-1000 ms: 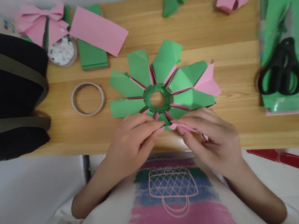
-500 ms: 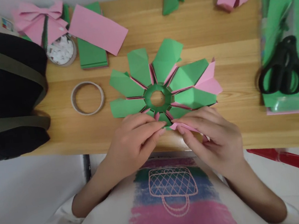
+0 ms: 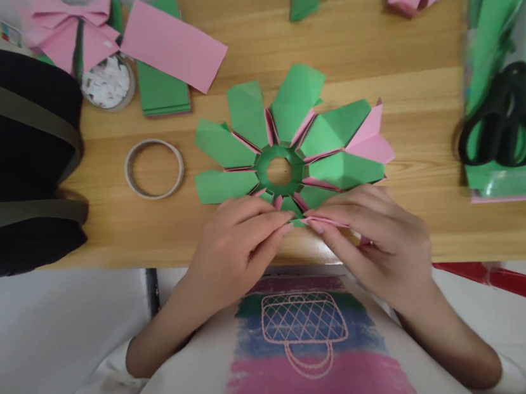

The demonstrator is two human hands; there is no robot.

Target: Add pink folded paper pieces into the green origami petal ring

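Note:
A flat paper flower of folded green and pink petals lies in the middle of the wooden table, with a round hole at its centre. My left hand pinches the flower's near edge with closed fingers. My right hand is closed on a folded pink paper piece, whose tip touches the flower's near edge beside my left fingertips. The two hands nearly meet below the flower's centre.
A black bag fills the table's left end. A tape ring, a dish of white bits, pink and green paper and a pink bow lie at back left. Black scissors rest on green sheets at the right.
Almost nothing has moved. My right hand has shifted a little, bringing the pink piece slightly closer to the flower's edge.

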